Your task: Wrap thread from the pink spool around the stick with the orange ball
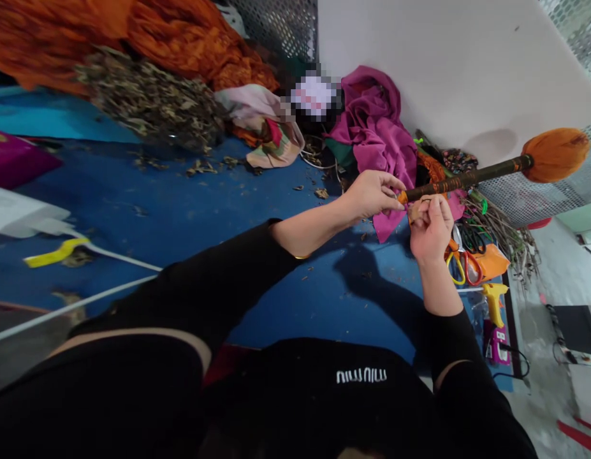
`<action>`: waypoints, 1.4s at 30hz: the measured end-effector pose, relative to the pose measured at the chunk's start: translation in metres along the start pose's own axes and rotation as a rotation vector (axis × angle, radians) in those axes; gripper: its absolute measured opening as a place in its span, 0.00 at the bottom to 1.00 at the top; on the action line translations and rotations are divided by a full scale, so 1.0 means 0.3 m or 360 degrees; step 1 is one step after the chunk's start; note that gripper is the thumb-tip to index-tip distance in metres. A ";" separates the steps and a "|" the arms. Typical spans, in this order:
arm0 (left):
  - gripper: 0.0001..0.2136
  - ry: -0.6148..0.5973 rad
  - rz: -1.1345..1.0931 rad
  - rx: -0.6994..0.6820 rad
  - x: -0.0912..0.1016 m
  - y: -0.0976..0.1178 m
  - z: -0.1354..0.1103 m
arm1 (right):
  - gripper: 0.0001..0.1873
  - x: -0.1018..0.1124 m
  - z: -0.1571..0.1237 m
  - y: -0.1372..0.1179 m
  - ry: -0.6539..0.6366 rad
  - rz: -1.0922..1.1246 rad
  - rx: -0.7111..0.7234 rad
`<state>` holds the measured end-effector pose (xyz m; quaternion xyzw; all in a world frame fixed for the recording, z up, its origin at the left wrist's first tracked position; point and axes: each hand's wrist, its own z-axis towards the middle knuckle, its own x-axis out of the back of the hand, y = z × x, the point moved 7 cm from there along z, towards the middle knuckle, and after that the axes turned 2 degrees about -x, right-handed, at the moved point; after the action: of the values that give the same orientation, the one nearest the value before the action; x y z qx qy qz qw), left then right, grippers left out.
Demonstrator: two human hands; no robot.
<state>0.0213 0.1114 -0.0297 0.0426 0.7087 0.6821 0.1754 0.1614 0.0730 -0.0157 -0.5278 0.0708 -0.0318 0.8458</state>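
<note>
A dark stem (472, 177) with thin orange bands slants up to the right, topped by a bulb (560, 155) that looks wrapped in orange cloth. My left hand (376, 193) is closed with its fingertips round the stem's near end, where a bit of orange shows. Just below the stem, my right hand (431, 229) is closed in a pinch beside a small tan piece (416, 211), which looks like a dried leaf. Both hands are above the blue table (285, 204), close to a magenta cloth (379, 121).
Orange fabric (180, 38) and a heap of dried leaves (156, 99) lie at the back left. On the right are scissors (462, 264), a yellow glue gun (495, 303) and a bundle of twigs (503, 236). A white cable (118, 258) crosses the left side.
</note>
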 end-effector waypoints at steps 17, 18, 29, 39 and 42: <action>0.13 0.0090 0.0655 -0.0338 0.009 -0.034 0.018 | 0.20 -0.021 -0.056 -0.091 -0.0049 -0.0183 0.0065; 0.13 0.0075 0.0655 -0.0352 0.006 -0.037 0.019 | 0.20 -0.017 -0.049 -0.111 -0.0095 -0.0290 0.0187; 0.13 0.0012 0.0880 -0.0354 -0.019 -0.033 -0.011 | 0.18 0.025 0.002 -0.162 -0.0260 -0.0632 0.0463; 0.16 -0.0034 0.1163 -0.0301 -0.031 -0.016 -0.033 | 0.18 0.011 0.023 -0.119 -0.0424 -0.0642 0.0437; 0.17 -0.0041 0.1260 -0.0274 -0.038 -0.012 -0.046 | 0.20 0.011 0.030 -0.103 -0.0439 -0.0731 0.0401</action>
<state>0.0283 0.0947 -0.0309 0.3060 0.5755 0.7531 -0.0890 0.1668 0.0669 0.0154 -0.4203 -0.1706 -0.1591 0.8769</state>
